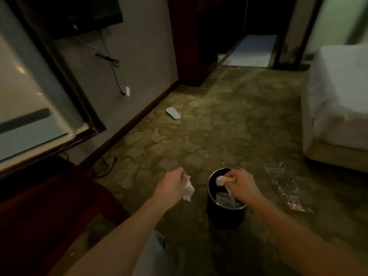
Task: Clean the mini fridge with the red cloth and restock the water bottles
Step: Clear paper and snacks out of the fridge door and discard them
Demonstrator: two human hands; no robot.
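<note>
Pale scrap, left: crumpled whitish wad [188,188] pinched in the left hand [172,187], fingers curled round it, held over the carpet [229,120] just left of the bin.
Pale scrap, right: second wad [221,180] clamped in the right hand [242,183], hanging directly above the bin mouth, a limp tail trailing down into it.
Bin: small dark round bin [226,213] on the floor between the forearms, clear wrappers already inside.
Fridge: pale door [29,108] at the left edge, too blurred to judge how clean it is.
Red cloth: not visible anywhere; neither wad looks red in this dim light.
Water bottles: a clear plastic pack [286,189] lies on the carpet right of the bin; whether it holds bottles I cannot tell.
Step in hand: likely binning waste.
Doing it well: let go of the right wad only while it is centred over the opening; bring the left hand across above the rim before loosening, so nothing lands on the carpet.
</note>
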